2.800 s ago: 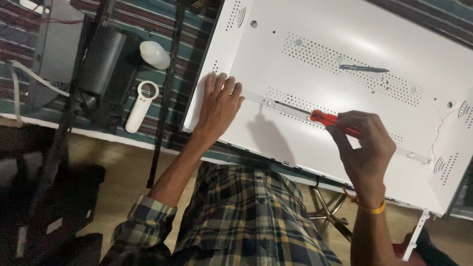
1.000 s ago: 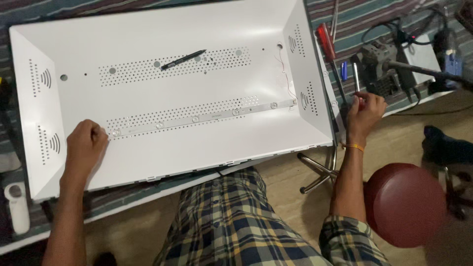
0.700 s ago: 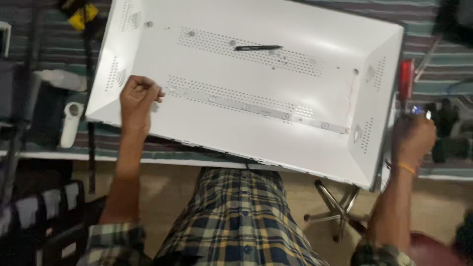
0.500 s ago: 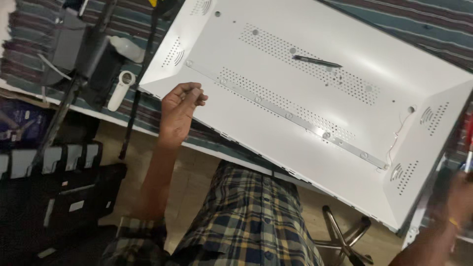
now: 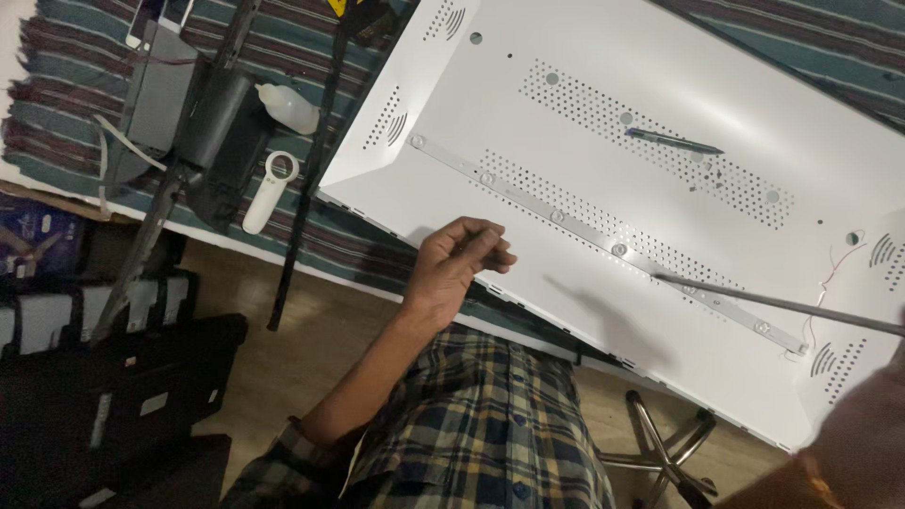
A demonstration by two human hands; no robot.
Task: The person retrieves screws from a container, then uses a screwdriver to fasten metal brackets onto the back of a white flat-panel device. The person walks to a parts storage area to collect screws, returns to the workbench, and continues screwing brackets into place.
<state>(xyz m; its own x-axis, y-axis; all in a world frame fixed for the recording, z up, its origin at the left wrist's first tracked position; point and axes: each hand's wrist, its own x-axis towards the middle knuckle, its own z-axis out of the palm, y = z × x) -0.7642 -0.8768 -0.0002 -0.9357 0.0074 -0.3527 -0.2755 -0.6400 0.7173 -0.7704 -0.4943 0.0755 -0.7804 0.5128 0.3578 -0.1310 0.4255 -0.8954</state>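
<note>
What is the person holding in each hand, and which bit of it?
The left hand rests on the white panel's near edge, gripping nothing visible. The right hand is blurred; a long screwdriver shaft extends from its side, grip hidden.

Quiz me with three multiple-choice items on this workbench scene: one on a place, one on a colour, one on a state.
1. Where does the dark pen lie?
A. on the white panel
B. on the floor
C. in the left hand

2. What colour is the big perforated panel?
A. black
B. white
C. red

3. How is the left hand?
A. flat, palm down
B. gripping a bottle
C. loosely curled at the panel's near edge

Answers: 1 A, the pen rests on the upper row of holes. 2 B, its whole surface is white. 3 C, the fingers are bent and hold nothing that I can see.
</note>
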